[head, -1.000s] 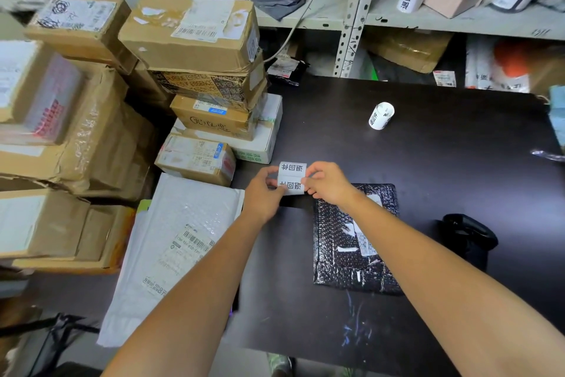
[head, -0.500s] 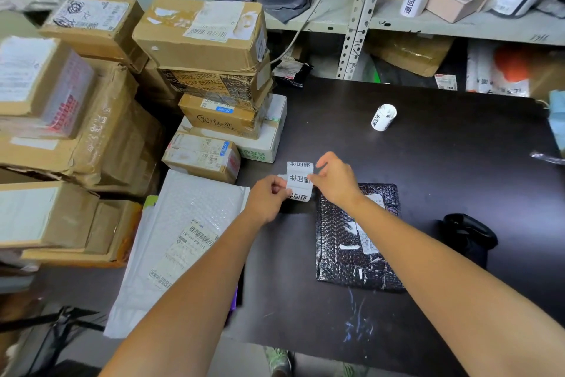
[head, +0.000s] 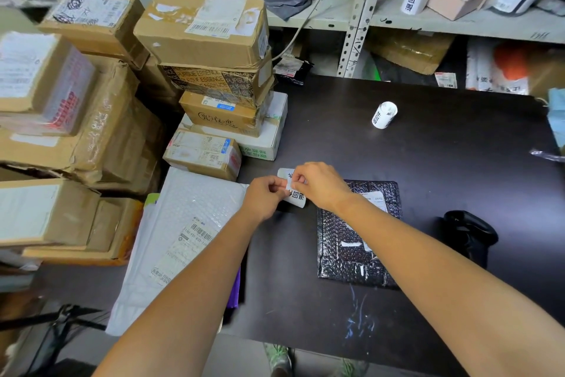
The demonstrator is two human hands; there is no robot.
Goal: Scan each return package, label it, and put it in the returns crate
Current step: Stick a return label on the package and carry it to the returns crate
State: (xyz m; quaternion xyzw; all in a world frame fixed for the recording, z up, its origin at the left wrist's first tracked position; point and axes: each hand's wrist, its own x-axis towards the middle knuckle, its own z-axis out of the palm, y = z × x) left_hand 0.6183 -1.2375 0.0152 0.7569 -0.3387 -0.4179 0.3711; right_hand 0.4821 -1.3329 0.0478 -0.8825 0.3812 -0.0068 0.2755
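Note:
A white return label with black characters is pinched between both hands above the dark table. My left hand grips its left edge; my right hand pinches its upper part, where a layer of the label curls away. Just right of the hands a black bubble mailer lies flat with a small white label on it. A roll of the same labels lies on its side farther back. A black handheld scanner rests at the right.
Stacked cardboard boxes crowd the left side, with a white bubble mailer lying in front of them over the table's left edge. Metal shelving with bags, a label roll and a small box runs along the back.
The hands stayed in the same spot. The label has turned from flat to upright, and my right fingers have shifted onto its upper part, where a layer now curls away.

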